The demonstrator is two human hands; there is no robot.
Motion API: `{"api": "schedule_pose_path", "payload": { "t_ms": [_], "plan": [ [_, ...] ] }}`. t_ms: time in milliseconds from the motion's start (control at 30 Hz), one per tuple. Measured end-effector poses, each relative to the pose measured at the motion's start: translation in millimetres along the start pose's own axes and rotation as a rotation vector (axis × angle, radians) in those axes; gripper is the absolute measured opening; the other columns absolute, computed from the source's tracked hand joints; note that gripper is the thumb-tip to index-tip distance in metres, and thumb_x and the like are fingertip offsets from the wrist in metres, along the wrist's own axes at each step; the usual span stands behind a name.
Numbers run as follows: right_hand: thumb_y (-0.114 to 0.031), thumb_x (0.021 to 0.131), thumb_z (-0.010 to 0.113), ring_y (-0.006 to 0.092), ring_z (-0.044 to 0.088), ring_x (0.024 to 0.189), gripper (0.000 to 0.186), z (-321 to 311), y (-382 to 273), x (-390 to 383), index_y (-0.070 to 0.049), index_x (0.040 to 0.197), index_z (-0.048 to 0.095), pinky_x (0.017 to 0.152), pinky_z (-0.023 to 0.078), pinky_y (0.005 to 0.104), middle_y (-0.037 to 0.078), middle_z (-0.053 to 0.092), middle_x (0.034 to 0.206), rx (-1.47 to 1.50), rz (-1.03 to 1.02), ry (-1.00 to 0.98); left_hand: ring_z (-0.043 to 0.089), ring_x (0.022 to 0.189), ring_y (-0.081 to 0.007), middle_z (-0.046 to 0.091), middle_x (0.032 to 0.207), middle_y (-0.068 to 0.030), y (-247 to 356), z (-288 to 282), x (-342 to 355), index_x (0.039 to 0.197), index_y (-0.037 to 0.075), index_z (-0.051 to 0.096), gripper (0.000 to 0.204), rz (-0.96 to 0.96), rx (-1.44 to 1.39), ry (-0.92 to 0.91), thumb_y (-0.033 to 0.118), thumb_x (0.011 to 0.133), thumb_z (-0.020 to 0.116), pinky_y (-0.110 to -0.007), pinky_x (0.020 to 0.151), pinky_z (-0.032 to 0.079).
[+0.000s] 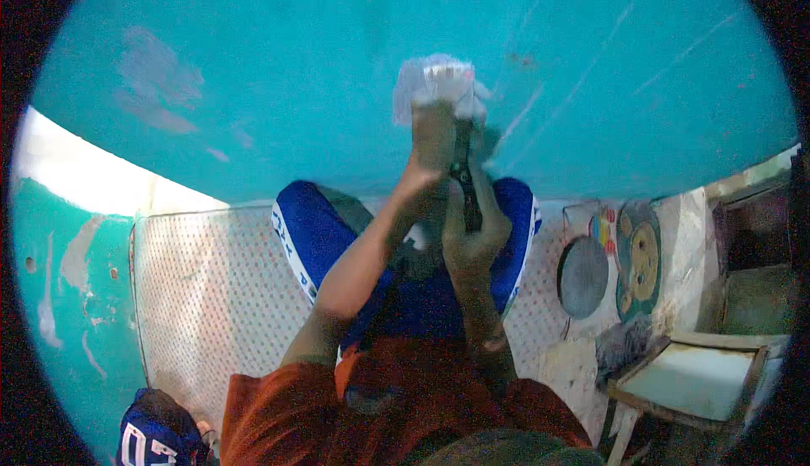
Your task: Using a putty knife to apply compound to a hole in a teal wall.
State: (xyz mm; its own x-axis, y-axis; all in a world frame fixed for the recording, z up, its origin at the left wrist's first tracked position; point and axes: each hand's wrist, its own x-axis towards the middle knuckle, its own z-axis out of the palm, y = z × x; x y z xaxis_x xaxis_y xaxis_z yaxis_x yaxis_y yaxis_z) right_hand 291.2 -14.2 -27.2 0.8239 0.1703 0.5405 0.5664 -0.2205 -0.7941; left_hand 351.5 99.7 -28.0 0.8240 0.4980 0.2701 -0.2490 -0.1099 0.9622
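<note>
In front of the teal wall, my left hand (445, 86) is stretched far forward. Its fingers look washed out to white and smeared. It holds a thin, pale pinkish sheet (407, 94) against or close to the wall; whether paper or cloth I cannot tell. Nearer to me, my right hand (477, 242) is closed round a long, narrow black thing (462, 170). That thing runs forward beside my left wrist, and its far end is lost near the white blur. My blue-trousered knees are spread on both sides of my hands.
The teal wall (287, 69) has scuffs and pale scratches. I sit on a spotted mattress or sheet (211, 272). To the right lie a round grey disc (583, 277) and a bear-face picture (643, 259); a wooden-framed stand (692, 377) is beyond. At lower left is a dark blue garment (156, 428).
</note>
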Motion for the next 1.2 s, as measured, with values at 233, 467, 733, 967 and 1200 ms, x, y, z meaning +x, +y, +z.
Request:
{"api": "schedule_pose_path", "payload": {
  "t_ms": [233, 467, 733, 967, 1200],
  "plan": [
    [-0.008, 0.084, 0.060, 0.0155, 0.062, 0.086, 0.032, -0.6, -8.2, -3.0, 0.004, 0.114, 0.056, 0.073, 0.048, 0.0288, 0.018, 0.065, 0.096, 0.068, 0.089, 0.013, 0.058, 0.058, -0.0157, 0.059, 0.065, -0.0088, 7.3, 3.4, 3.4, 0.083, 0.003, 0.062, 0.026, 0.022, 0.016, -0.012, 0.021, 0.087, 0.044, -0.033, 0.051, 0.044],
    [-0.008, 0.083, 0.061, 0.0191, 0.063, 0.084, 0.033, 8.8, 7.1, -2.6, 0.004, 0.114, 0.056, 0.073, 0.048, 0.0299, 0.019, 0.065, 0.097, -0.082, -0.075, 0.055, 0.058, 0.063, -0.0144, 0.060, 0.072, -0.0071, 5.6, 1.5, 9.9, 0.089, 0.004, 0.061, 0.025, 0.042, -0.069, 0.009, 0.022, 0.088, 0.044, -0.030, 0.053, 0.045],
    [-0.008, 0.083, 0.062, 0.0192, 0.063, 0.083, 0.034, 11.0, 8.7, 7.5, 0.003, 0.114, 0.056, 0.075, 0.048, 0.0292, 0.018, 0.065, 0.095, 0.016, -0.079, 0.092, 0.059, 0.067, -0.0132, 0.061, 0.079, -0.0054, -2.0, 0.6, 13.2, 0.096, 0.004, 0.060, 0.025, 0.218, 0.059, -0.047, 0.023, 0.090, 0.045, -0.026, 0.055, 0.046],
    [-0.008, 0.083, 0.061, 0.0186, 0.063, 0.082, 0.033, 9.2, -0.5, -1.7, 0.003, 0.114, 0.057, 0.073, 0.048, 0.0296, 0.018, 0.065, 0.096, 0.028, 0.039, 0.035, 0.052, 0.049, -0.0120, 0.055, 0.060, -0.0049, 13.6, 7.9, 14.9, 0.077, 0.006, 0.060, 0.026, -0.160, -0.573, 0.048, 0.026, 0.088, 0.047, -0.027, 0.044, 0.039],
    [-0.009, 0.083, 0.062, 0.0198, 0.064, 0.083, 0.033, 15.1, 52.7, -5.3, 0.003, 0.113, 0.057, 0.074, 0.048, 0.0314, 0.020, 0.064, 0.097, -0.105, -0.176, 0.092, 0.049, 0.043, -0.0120, 0.053, 0.055, -0.0043, 13.5, 16.2, 11.5, 0.074, 0.006, 0.059, 0.027, -0.104, -0.606, 0.017, 0.026, 0.087, 0.048, -0.027, 0.040, 0.038]
  ]
}}
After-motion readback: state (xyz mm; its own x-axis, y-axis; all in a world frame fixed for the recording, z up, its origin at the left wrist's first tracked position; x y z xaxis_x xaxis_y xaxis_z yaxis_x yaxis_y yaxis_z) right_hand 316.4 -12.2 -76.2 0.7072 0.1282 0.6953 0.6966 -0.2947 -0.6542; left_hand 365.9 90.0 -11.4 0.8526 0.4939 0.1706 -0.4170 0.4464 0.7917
